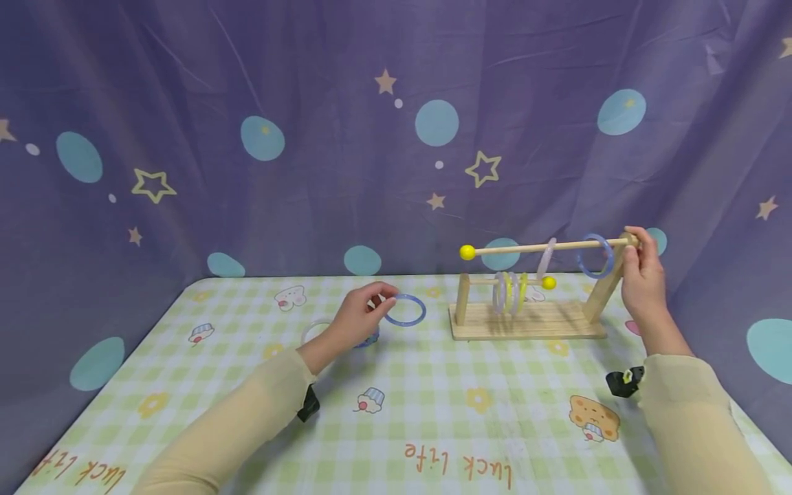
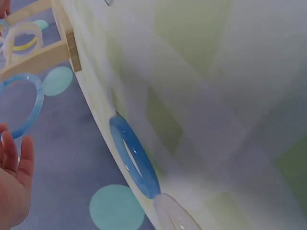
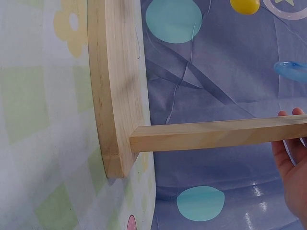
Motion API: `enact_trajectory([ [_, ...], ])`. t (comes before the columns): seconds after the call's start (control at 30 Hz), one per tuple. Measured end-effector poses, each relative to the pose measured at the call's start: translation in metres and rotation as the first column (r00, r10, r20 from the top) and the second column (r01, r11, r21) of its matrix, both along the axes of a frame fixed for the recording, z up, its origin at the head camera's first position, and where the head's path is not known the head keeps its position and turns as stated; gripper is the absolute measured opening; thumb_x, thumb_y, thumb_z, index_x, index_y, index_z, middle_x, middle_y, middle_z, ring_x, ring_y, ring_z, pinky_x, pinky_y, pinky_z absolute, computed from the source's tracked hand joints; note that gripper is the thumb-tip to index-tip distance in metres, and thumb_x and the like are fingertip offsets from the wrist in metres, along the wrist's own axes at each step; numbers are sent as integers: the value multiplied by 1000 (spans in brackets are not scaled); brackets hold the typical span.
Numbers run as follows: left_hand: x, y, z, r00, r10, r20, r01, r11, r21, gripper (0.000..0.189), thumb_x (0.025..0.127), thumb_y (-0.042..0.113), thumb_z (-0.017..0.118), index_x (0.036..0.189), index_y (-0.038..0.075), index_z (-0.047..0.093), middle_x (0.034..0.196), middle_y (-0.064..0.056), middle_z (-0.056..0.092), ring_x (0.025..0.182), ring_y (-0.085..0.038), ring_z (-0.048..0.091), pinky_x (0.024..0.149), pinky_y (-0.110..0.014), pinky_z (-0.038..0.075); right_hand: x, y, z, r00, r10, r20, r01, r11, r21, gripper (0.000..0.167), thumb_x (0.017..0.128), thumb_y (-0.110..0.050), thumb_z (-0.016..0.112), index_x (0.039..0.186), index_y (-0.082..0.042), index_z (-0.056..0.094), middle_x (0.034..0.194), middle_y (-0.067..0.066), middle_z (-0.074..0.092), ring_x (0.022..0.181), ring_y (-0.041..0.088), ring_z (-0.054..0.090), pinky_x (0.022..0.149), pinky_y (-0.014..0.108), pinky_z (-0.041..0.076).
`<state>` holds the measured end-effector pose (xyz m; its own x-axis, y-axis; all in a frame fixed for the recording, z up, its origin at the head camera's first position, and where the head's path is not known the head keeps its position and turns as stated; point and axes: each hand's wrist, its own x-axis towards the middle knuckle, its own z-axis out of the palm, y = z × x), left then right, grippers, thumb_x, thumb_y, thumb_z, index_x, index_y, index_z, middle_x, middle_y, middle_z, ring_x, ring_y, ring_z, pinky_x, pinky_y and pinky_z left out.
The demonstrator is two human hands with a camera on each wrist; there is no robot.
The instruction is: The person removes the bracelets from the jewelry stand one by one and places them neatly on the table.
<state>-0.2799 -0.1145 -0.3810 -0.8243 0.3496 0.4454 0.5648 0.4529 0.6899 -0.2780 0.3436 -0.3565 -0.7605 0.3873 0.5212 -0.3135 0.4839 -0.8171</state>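
Observation:
My left hand (image 1: 355, 317) pinches a translucent blue ring (image 1: 424, 313) between thumb and fingers, just above the table and left of a wooden ring stand (image 1: 532, 331). In the left wrist view the same blue ring (image 2: 37, 103) stands up from the fingertips. With my right hand (image 1: 646, 285) I grip the top of the stand's tall slanted post (image 1: 603, 292); the right wrist view shows fingers around that post (image 3: 216, 135). A blue ring (image 1: 612, 258) and a lilac ring (image 1: 546, 260) hang on the upper rod (image 1: 513, 249). Several lilac and yellow rings (image 1: 509, 295) hang on the lower rod.
Another blue ring (image 2: 139, 165) and a clear whitish ring (image 2: 172, 213) lie on the table behind my left hand. Yellow balls tip the upper rod (image 1: 467, 252) and lower rod (image 1: 548, 282). A purple curtain (image 1: 334, 172) rises behind the checked tablecloth (image 1: 433, 399).

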Motion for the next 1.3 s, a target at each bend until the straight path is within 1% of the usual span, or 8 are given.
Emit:
enact_trajectory([
  [0.13,-4,-3,-4,999,-34,14,34,998,-46,12,95,9,63,105,9,70,90,0,65,68,-15,56,50,-30,49,-2,1,-1,1000,-5,-9,5,1000,-4,37,106,-13,35,142,-11,40,101,-19,50,85,0,48,72,18,38],
  [0.27,-7,-5,-8,998,-62,19,64,992,-112,13,96,11,63,106,9,70,92,-1,66,71,-13,56,57,-28,49,-1,1,-2,1000,-13,-10,14,1000,14,37,106,-15,35,142,-11,41,99,-21,49,84,-2,49,72,17,38],
  [0.47,-13,-6,-13,995,-95,26,99,970,-224,13,97,14,62,106,10,71,100,-2,69,73,-11,56,62,-28,48,11,-8,7,1000,10,-23,-9,999,40,35,106,-13,35,140,-7,40,93,-14,47,75,4,46,67,15,37],
  [0.6,-18,-7,-16,995,-97,22,99,958,-269,13,97,14,62,105,11,71,98,-1,68,72,-10,55,63,-27,48,17,-14,13,999,23,-29,-22,999,30,35,105,-12,35,140,-5,40,91,-12,47,74,4,46,66,14,37],
  [0.83,-26,-5,-15,997,-68,25,73,943,-326,12,96,14,63,105,13,71,92,1,66,74,-12,56,63,-28,46,3,-2,0,1000,-25,4,25,999,22,36,106,-15,35,142,-10,41,97,-18,48,80,0,48,69,15,38],
  [1.03,-42,-3,-18,997,-69,39,78,928,-365,16,94,7,65,108,12,70,91,-1,66,76,-14,57,66,-30,46,-2,1,-3,1000,-16,-24,16,1000,2,37,106,-15,35,142,-11,41,101,-19,50,86,-1,50,72,17,38],
  [1.13,-49,-2,-19,995,-75,70,96,919,-383,17,93,5,65,108,11,69,91,-4,66,77,-15,58,69,-31,47,-1,0,-3,999,-10,-35,10,1000,4,37,106,-16,35,142,-11,41,101,-19,50,86,0,49,72,17,38],
  [1.3,-59,0,-21,988,-70,140,124,893,-432,17,91,5,67,108,10,70,90,-4,66,80,-17,61,74,-33,49,-1,1,-3,1000,-4,-26,5,999,32,36,106,-15,35,142,-9,40,97,-18,49,82,0,49,69,16,38],
])
